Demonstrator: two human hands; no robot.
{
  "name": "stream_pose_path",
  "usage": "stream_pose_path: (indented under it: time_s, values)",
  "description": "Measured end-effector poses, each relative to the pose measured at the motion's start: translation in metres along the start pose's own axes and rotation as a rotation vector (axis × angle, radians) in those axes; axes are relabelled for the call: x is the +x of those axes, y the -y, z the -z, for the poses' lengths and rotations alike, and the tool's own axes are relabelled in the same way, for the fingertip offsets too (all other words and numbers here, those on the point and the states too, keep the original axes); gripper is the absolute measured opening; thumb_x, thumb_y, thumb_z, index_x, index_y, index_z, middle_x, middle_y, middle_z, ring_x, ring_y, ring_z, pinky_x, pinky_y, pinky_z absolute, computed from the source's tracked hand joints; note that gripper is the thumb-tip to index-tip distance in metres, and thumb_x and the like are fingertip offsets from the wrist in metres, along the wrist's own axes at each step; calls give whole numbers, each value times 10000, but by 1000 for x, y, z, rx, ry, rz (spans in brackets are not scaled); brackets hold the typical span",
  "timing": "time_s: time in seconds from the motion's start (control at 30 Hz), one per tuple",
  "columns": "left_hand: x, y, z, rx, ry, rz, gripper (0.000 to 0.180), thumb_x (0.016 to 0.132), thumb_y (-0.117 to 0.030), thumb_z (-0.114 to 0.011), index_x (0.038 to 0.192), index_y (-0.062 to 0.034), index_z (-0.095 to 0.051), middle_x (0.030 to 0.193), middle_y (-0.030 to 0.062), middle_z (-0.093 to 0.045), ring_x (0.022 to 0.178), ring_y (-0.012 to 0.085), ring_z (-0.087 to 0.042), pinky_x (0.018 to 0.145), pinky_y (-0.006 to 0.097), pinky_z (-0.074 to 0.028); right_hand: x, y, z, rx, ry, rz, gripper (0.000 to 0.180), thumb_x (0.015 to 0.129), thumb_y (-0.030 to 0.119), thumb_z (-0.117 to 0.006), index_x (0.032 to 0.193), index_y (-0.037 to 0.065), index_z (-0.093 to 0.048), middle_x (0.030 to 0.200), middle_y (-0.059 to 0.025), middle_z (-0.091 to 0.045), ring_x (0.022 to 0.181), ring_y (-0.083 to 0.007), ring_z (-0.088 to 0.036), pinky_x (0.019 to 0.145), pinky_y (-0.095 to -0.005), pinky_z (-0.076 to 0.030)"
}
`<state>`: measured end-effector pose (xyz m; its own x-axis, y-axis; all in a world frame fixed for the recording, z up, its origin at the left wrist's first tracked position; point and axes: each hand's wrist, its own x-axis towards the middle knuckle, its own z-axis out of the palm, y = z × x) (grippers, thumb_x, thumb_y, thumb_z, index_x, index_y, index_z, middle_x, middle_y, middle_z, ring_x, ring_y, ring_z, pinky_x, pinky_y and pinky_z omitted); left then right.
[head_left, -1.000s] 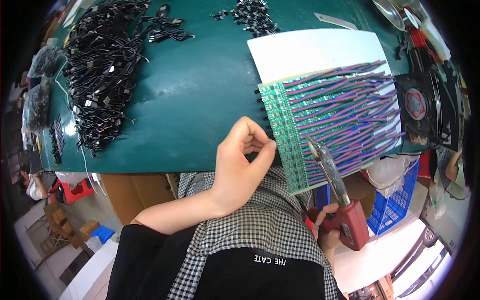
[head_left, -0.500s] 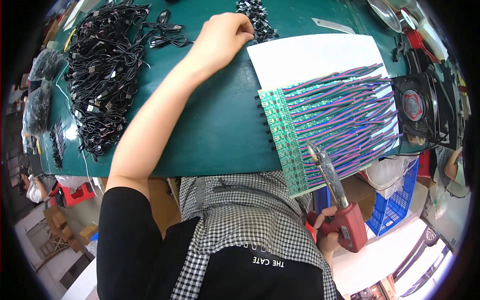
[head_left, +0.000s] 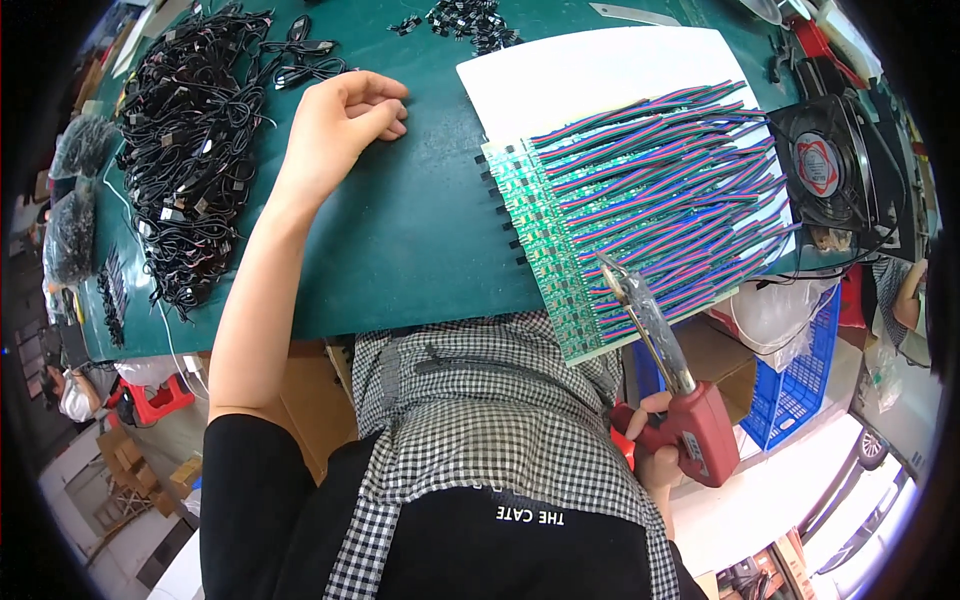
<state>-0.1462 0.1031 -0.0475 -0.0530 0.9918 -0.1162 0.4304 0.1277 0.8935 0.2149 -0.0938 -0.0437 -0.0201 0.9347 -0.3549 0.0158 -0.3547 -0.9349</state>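
Observation:
My left hand is above the green table, left of the circuit boards, its fingers curled in toward the thumb. Whatever may be between those fingertips is too small to make out. Low on the right, my right hand grips the red handle of a soldering gun. Its metal tip points up and left, over the wired end of the boards. A panel of green circuit boards lies on white paper, with rows of coloured wires running right. Small black connectors are heaped beyond the paper.
A large heap of black cables covers the left of the table. A black fan stands right of the wires. A metal blade lies at the back. A blue crate sits below the table edge.
My left hand has pulled away from the connector pile, moving left and nearer, and its fingers now show. The soldering gun stays in my right hand. The view has shifted slightly.

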Motion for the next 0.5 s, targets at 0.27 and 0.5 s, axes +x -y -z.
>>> stream_pose_path:
  time_s: [0.27,0.5]
  values:
    - [-51,-14,-23,-539,177,253,136,804,-32,-618,917,41,-635,845,109,-663,757,144,-636,699,239,-500,-2,7,-3,83,1,38,796,651,689,-625,1046,2,-546,715,-23,-549,631,-102,-523,628,-237,-404]
    - [-107,-36,-76,-808,195,446,133,761,53,-628,893,55,-622,864,147,-661,761,192,-651,737,267,-524,0,13,-3,103,12,-51,809,619,642,-692,1061,-18,-543,738,-30,-563,654,-107,-543,685,-259,-431]
